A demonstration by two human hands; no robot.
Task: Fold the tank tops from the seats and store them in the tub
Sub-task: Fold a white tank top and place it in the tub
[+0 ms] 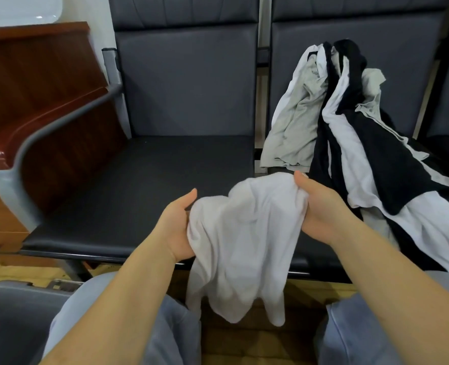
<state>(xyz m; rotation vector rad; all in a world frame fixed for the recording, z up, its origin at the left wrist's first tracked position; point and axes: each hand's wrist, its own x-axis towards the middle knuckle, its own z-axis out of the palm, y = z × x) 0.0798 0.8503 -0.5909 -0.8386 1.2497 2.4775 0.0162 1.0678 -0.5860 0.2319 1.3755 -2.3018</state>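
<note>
A white tank top (242,241) hangs bunched between my two hands over the front edge of the left seat (128,191). My left hand (178,227) grips its left side. My right hand (321,206) grips its right side, thumb on top. A pile of several white, grey and black tank tops (350,133) lies across the right seat and up its backrest. The grey tub (15,320) shows at the bottom left, partly cut off by the frame.
A dark wooden cabinet (39,83) and a grey metal armrest (68,117) stand left of the left seat. My knees in light blue trousers (170,335) are below the hands. Wooden floor lies under the seats.
</note>
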